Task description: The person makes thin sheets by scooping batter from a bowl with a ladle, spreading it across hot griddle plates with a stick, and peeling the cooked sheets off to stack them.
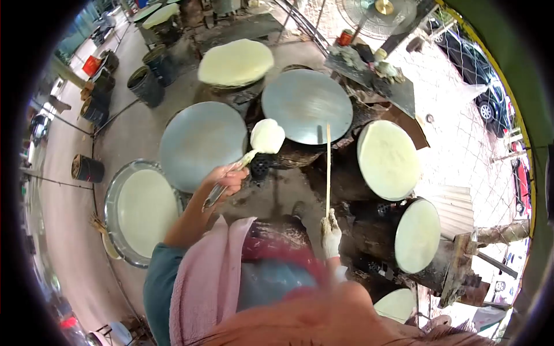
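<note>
My left hand [228,180] is closed around the handle of a ladle [249,157]. The ladle's bowl is full of pale, creamy batter [267,136] and hangs between two round griddles. One bare grey griddle [203,144] lies to the left, the other griddle [307,106] beyond and to the right. In a whitish, stained glove, my right hand [331,232] grips a long thin stick [329,173]. It points forward, its tip appearing over the far griddle's right part; I cannot tell whether it touches. A wide metal basin [109,202] of batter stands left of my left arm.
Pale round sheets cover other griddles: one sheet [235,60] at the back, another sheet [389,160] to the right, and a lower sheet [417,236]. Dark buckets [145,85] stand at the left. A cluttered board [398,95] and a wire fence [461,109] lie to the right.
</note>
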A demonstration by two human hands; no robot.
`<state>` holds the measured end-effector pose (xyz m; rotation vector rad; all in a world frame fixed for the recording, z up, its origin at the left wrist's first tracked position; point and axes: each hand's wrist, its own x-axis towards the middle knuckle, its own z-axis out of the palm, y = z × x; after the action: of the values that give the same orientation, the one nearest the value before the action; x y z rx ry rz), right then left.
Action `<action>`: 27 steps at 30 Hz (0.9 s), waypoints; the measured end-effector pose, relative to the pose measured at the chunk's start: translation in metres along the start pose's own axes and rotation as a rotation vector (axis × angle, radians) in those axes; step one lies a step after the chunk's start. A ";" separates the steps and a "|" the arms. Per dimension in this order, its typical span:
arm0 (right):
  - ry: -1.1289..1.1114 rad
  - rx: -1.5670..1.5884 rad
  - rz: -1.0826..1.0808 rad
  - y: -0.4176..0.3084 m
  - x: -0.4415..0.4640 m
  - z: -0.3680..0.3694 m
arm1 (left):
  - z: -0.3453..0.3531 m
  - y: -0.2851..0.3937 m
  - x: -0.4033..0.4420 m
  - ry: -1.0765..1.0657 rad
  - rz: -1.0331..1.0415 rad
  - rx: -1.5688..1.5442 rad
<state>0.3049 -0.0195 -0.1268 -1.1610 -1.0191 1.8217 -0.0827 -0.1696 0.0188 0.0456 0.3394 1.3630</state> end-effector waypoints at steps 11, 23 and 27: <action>-0.095 -0.555 -0.248 -0.119 0.239 0.029 | 0.067 0.043 0.361 0.538 0.335 0.670; -0.009 -0.372 0.132 -0.088 0.291 0.113 | -0.053 0.084 0.377 1.039 0.795 1.605; -0.110 -0.537 0.175 -0.113 0.299 0.161 | -0.030 0.116 0.320 1.104 0.857 1.620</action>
<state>0.0771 0.2536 -0.0854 -1.5133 -1.5774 1.8135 -0.1481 0.1589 -0.0512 0.8714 2.5070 1.4367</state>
